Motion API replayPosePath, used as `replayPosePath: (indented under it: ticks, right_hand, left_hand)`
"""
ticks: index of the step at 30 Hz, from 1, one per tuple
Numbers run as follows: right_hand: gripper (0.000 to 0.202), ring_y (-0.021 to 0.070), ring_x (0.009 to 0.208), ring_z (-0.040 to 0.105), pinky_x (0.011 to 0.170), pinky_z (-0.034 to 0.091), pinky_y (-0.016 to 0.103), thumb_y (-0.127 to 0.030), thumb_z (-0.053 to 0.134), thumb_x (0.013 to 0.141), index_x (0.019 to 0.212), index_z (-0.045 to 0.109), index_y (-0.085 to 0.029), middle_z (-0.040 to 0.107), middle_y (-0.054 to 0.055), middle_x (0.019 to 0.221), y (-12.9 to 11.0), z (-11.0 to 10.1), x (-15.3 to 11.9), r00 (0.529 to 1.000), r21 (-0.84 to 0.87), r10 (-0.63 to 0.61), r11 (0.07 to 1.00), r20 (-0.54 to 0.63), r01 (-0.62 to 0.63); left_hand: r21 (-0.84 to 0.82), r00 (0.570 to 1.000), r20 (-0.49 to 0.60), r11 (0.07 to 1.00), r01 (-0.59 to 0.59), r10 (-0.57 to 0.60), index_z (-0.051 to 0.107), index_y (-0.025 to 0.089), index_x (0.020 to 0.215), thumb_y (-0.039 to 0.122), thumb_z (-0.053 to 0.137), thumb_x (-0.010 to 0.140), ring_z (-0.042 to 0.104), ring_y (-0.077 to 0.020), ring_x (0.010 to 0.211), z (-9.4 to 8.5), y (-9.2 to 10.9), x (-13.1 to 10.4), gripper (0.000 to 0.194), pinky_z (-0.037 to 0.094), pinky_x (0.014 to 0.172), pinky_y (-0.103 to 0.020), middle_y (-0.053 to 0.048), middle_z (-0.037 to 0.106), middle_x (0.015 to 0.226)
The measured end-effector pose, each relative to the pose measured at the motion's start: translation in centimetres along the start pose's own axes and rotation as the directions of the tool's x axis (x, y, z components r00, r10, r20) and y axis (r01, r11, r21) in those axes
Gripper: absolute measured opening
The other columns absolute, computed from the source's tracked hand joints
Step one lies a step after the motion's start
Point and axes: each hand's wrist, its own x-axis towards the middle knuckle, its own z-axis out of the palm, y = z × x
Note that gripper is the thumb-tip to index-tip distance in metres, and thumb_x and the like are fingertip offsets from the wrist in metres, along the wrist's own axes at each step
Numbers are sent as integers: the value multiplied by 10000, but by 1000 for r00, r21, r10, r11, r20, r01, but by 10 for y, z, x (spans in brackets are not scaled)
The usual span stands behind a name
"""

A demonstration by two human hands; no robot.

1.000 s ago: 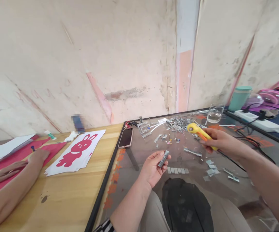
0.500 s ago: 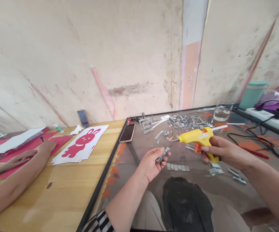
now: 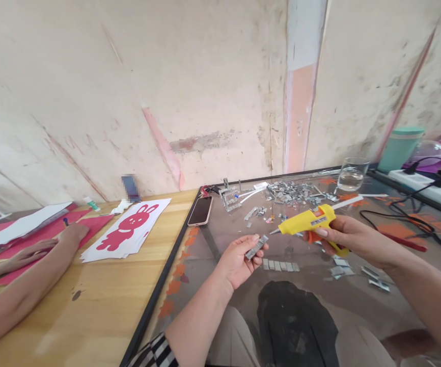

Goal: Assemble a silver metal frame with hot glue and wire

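My left hand (image 3: 244, 257) pinches a small grey metal strip (image 3: 256, 247) made of joined flat pieces, held above the dark glossy table. In my right hand (image 3: 352, 237) is a yellow hot glue gun (image 3: 307, 220), a finger near its orange trigger. A white glue stick (image 3: 347, 202) sticks out of its back. The nozzle points left, a little above and to the right of the strip, apart from it. Below lies a row of flat grey pieces (image 3: 280, 265). Loose grey pieces (image 3: 341, 268) rest under the gun.
A heap of small metal pieces (image 3: 289, 192) lies at the back, near a phone (image 3: 200, 211) and a water glass (image 3: 353, 174). A power strip (image 3: 430, 187) with black cables stands right. Leftward, another person's hands rest on red paper (image 3: 90, 224) beside a rabbit cutout sheet (image 3: 129, 229).
The glue gun has tilted and shifted slightly left and down, bringing its nozzle nearer the strip. The strip has turned a little in my left hand.
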Motion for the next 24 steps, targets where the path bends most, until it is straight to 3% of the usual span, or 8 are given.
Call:
replayPosePath:
  ticks: [24]
  right_hand:
    - [416,73,483,329,464,211,229,-540,442,798,853,548,-142,439,-39,538,6,2,5,997,-26,26,999,76,-24]
  left_hand:
    - [20,998,-2,998,60,-60,611,89,705,147,669,678,520,-67,507,2,-4,-1,86,370,461,-135,-116,627,661]
